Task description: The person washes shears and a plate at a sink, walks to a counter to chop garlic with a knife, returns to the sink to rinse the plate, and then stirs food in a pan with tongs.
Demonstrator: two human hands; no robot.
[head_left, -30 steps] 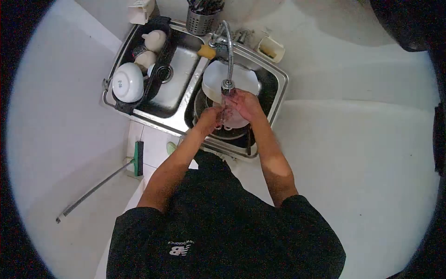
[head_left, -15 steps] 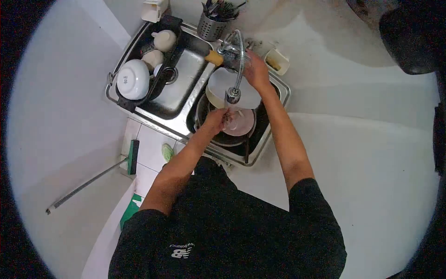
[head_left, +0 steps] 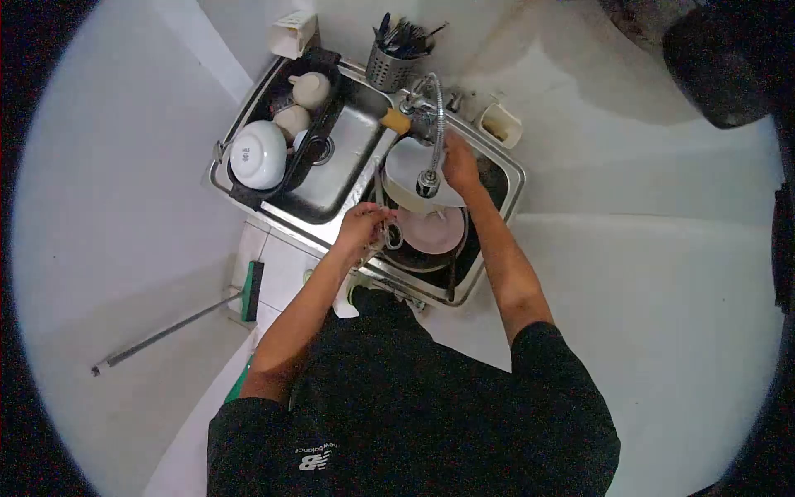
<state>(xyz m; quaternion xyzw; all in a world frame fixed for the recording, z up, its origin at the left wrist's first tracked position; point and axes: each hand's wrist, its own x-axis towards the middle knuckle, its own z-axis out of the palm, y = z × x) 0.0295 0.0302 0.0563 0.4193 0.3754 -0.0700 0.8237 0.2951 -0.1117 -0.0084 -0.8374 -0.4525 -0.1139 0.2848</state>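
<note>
Reading the right-hand basin (head_left: 515, 195) as a clock, with twelve toward the tap, I see the person's left hand (head_left: 363, 228) at nine, just above the near end of the divider. Its fingers are pinched closed on what look like scissors (head_left: 388, 238), the looped handle hanging toward the basin's middle. The right hand (head_left: 460, 168) is at one, half curled over the edge of a white container (head_left: 406, 157); whether it grips anything I can't tell.

Between the hands hangs the spray head (head_left: 427, 184) of the tap, leaving only a narrow gap on either side. The container fills eleven to twelve, its lower edge meeting a pink dish (head_left: 435, 232) toward six. A dark pan (head_left: 414, 262) curves around below, its handle reaching the front rim near five. A dark strip of basin shows along the rim at three.

Off at ten, the left-hand basin (head_left: 352, 145) offers a wider stretch of steel between the divider and a dark rack (head_left: 313, 149), where a white bowl (head_left: 258, 155) sits near the outer edge.
</note>
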